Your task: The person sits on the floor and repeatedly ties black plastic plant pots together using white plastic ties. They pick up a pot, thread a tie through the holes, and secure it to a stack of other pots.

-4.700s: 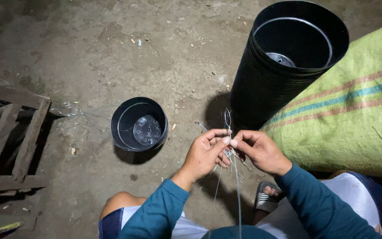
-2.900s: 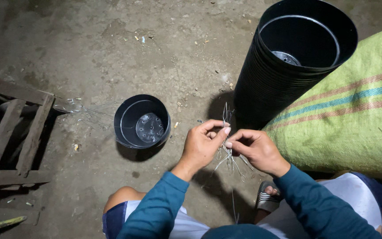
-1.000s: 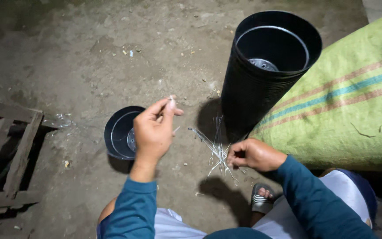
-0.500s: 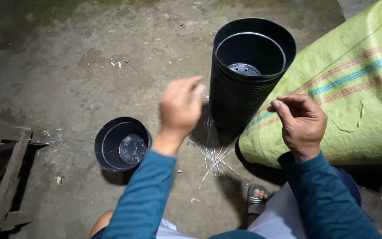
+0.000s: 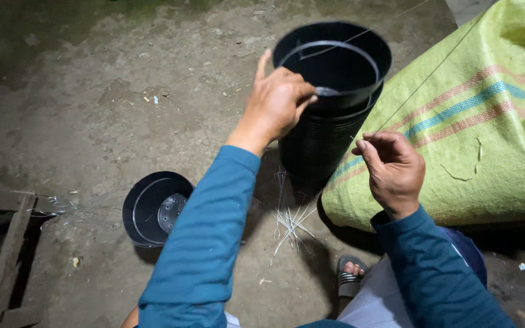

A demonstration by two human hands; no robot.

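Two black containers stand on the dirt floor (image 5: 92,109). The tall stack of black pots (image 5: 329,115) serves as landmark: its topmost pot is tipped, with a pale ring inside the rim and a perforated bottom just showing. The left hand (image 5: 277,103) grips that top pot at its near rim, fingers curled shut over the edge. Just right of the stack, the right hand (image 5: 393,167) pinches a thin wire (image 5: 420,85) that runs up across the green woven sack (image 5: 475,140). At the stack's foot lies a bundle of loose wires (image 5: 290,222). Well left of it sits a single black pot (image 5: 153,209), holding nothing visible, its holed bottom showing.
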